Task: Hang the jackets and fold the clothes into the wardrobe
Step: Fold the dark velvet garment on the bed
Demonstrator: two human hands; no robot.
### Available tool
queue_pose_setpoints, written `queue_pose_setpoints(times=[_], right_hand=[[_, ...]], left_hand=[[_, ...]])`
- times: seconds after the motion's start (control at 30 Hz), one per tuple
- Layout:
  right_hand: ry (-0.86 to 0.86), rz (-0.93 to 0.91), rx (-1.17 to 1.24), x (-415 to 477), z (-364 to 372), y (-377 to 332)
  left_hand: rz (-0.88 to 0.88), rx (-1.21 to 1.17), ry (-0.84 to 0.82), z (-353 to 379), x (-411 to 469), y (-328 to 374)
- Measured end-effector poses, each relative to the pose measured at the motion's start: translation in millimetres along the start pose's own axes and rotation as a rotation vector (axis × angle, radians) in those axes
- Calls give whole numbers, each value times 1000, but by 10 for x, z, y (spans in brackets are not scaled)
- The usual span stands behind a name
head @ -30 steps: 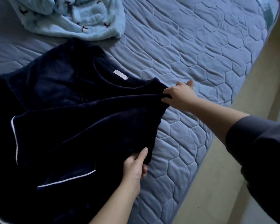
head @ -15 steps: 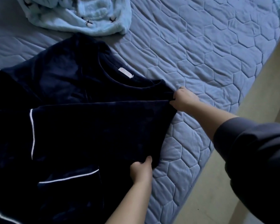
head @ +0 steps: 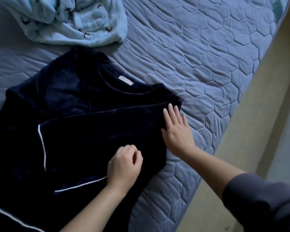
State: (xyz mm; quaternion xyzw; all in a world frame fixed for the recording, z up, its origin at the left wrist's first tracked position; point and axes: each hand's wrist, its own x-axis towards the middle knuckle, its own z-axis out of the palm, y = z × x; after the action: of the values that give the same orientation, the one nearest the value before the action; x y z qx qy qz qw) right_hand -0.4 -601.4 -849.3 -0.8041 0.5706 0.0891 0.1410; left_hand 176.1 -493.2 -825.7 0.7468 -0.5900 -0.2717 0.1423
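A dark navy fleece top (head: pixel 70 101) with white piping lies spread on the bed, its right sleeve folded across the body. A small white label shows inside the neckline. My right hand (head: pixel 177 131) lies flat with straight fingers on the folded edge near the shoulder. My left hand (head: pixel 124 166) hovers or rests over the folded sleeve with loosely curled fingers, and I see nothing held in it.
A crumpled light blue fleece garment (head: pixel 74 20) with small dark motifs lies at the top left. The blue quilted mattress (head: pixel 199 56) stretches to the right; its edge runs diagonally beside a beige floor strip (head: pixel 258 114).
Both hands have let go of the folded sleeve edge. My right hand now lies flat on it; my left hand has moved left onto the fabric.
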Motion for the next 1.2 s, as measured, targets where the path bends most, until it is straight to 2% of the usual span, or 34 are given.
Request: queue_pose_setpoints(times=[0.03,0.07,0.17,0.23,0.33,0.47,0.63,0.77,0.87,0.97,1.03,1.1,1.13,1.2], right_hand=[[-3,-27,9,-70,61,-88],[9,-49,18,-111,120,-194],[45,-89,35,-130,287,-589],[33,-94,-1,-124,425,-797],[1,-31,-86,-93,676,-835],[-17,64,-154,-64,803,-860],[-87,361,-28,-268,660,-1521],[-182,476,277,-559,516,-2296],[-84,781,586,-899,449,-2602],[-48,1070,1038,-1193,408,-2691],[-211,1129,1321,-1335,415,-2651],[-406,1084,1437,-1457,428,-2555],[-400,1102,1506,-1510,446,-2499],[-221,1223,1728,-1628,482,-2408]], left_hand=[[134,99,99,-85,37,-133],[186,195,132,-148,92,-281],[158,470,-17,-264,284,-815],[268,621,-103,-293,414,-1094],[396,716,-170,-336,599,-1442],[288,785,-150,-507,695,-1876],[109,702,-165,-969,636,-2111],[61,647,-233,-1335,572,-2205],[31,562,-186,-1580,536,-2264],[-126,474,-193,-1739,520,-2312],[-175,547,-248,-1810,543,-2375],[-220,547,-307,-1921,636,-2502],[-267,469,-335,-1989,694,-2571],[-425,160,-367,-2118,778,-2715]])
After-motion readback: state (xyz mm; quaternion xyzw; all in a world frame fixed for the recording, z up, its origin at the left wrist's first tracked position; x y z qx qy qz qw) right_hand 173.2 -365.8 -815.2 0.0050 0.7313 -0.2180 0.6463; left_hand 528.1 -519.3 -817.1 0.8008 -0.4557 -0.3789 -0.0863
